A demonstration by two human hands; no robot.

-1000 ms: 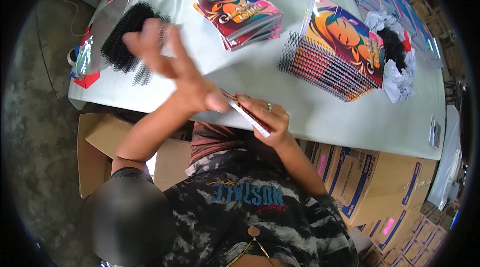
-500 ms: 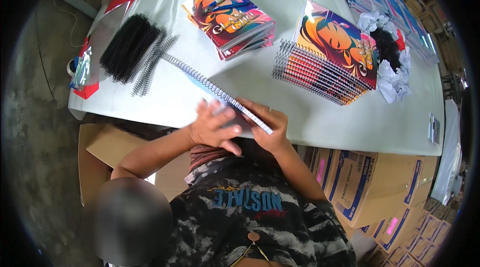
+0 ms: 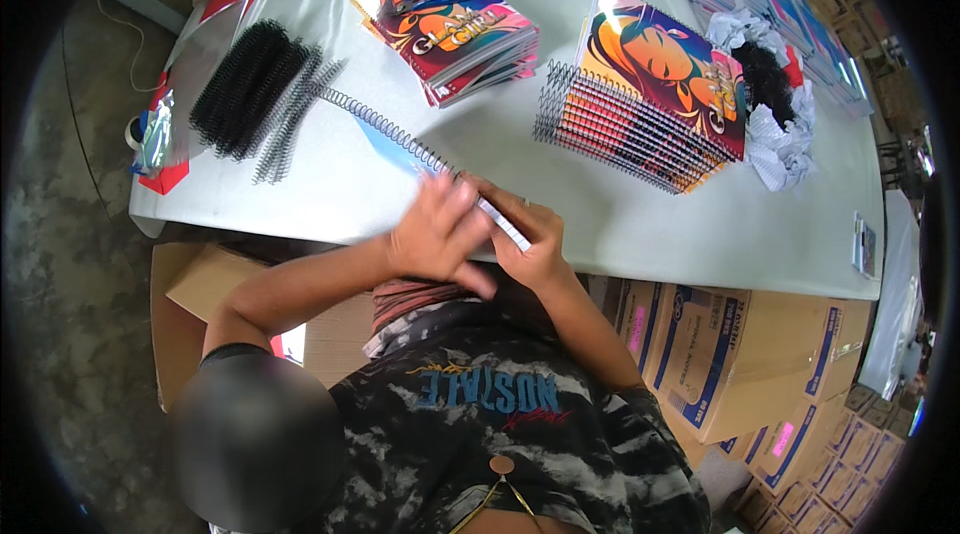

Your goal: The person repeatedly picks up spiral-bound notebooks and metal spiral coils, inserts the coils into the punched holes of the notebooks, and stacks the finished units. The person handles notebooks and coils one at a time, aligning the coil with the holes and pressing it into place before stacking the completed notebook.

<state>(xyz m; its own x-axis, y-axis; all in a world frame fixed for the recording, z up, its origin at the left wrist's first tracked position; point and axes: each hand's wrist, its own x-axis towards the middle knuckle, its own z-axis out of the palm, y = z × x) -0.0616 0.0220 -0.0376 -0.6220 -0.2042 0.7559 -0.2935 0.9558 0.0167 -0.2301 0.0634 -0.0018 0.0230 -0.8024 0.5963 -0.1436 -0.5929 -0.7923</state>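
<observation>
Near the front edge of the table, my right hand [image 3: 532, 239] grips a notebook [image 3: 507, 225], its fingers wrapped over the end closest to me. The notebook stands tilted with its bound edge up, and a light-blue cover shows at its far part. A black spiral coil [image 3: 375, 121] runs along that edge and sticks out past its far end. My left hand [image 3: 435, 234] is open, slightly blurred, with fingers apart against or just beside the coil. Its palm hides part of the bound edge.
Loose black coils [image 3: 255, 94] lie in a heap at left. Unbound notebooks [image 3: 450, 34] with pens on top sit at the back middle. Coil-bound notebooks [image 3: 650, 94] are stacked at right, beside crumpled paper [image 3: 780, 149]. Cardboard boxes [image 3: 740, 364] stand below the table.
My left hand has moved up along the notebook's bound edge, fingers still spread. My right hand keeps hold of the notebook. The whole view has shifted slightly.
</observation>
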